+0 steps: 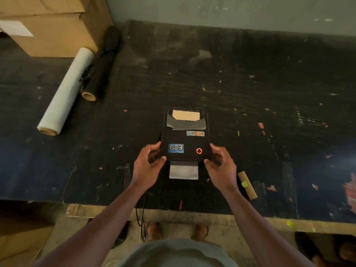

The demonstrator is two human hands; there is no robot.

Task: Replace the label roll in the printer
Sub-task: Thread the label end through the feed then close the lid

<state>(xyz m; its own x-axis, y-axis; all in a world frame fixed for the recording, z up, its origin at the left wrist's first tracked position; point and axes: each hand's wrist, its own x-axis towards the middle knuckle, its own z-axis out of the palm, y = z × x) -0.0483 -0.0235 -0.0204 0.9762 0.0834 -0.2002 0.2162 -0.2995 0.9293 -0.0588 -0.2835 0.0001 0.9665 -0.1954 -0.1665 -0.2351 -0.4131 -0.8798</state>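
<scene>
Nearest the camera, a grey shirt fills the bottom edge, with two brown shoes on the floor below the bench's front edge. A black cable drops over that edge between the forearms. Up on the bench, dark and scuffed, both hands sit at the printer's near corners. Left hand grips the near left corner, thumb on top, fingers curled round the side. Right hand mirrors it at the near right corner, thumb on the front edge, fingers half curled against the side; how firmly it grips, I cannot tell. Between the hands, a white label strip sticks out of the printer's front slot and lies flat on the bench. Just right of the right wrist, near the front edge, a bare cardboard core lies at an angle with a yellow sticker on it. The printer sits about mid-bench, lid shut, a red ring light glowing near its right front, a blue sticker to its left. Through the lid's window at the far end, the label roll shows inside. Further back towards the left edge, a white film roll and a black roll lie side by side, touching. At the far left corner stands a cardboard box.
</scene>
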